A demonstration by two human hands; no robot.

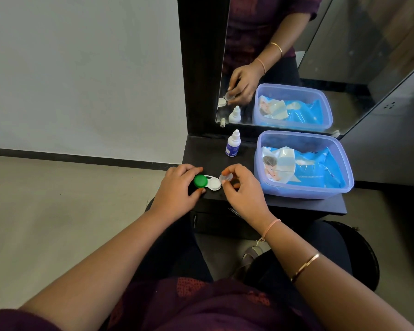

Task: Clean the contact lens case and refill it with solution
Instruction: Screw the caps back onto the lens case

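— Where's the lens case?
— Near the shelf's front-left corner — left hand grips its green-capped end.
— And the right hand?
— Fingertips pinch the clear cap just above the open well

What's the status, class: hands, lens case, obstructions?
Left hand steadying lens case, green cap still on. Right hand holding clear cap, off its well. Solution bottle behind, untouched. Nothing obstructing.
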